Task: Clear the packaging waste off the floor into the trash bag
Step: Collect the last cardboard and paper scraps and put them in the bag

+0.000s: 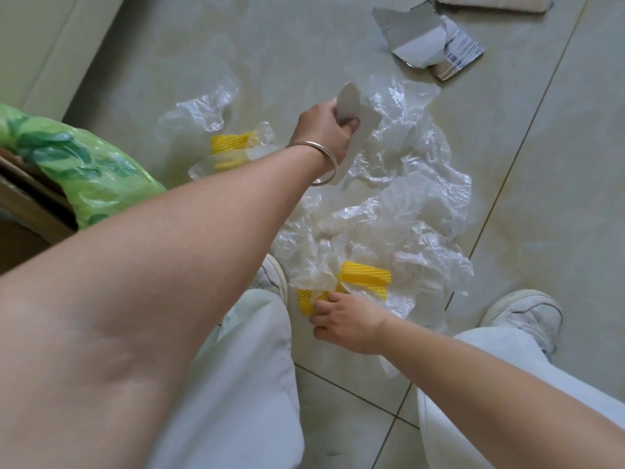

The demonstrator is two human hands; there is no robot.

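My left hand, with a silver bangle at the wrist, is shut on a grey cardboard scrap held above the floor. My right hand reaches down between my feet and pinches crumpled clear plastic wrap beside a yellow foam net. A second yellow foam net lies in another clear plastic sheet further left. The green trash bag sits at the left edge, its mouth hidden from view.
Torn grey cardboard with a label lies at the far right, next to a brown cardboard box. A brown box sits beside the bag. My white shoes stand on the tiled floor.
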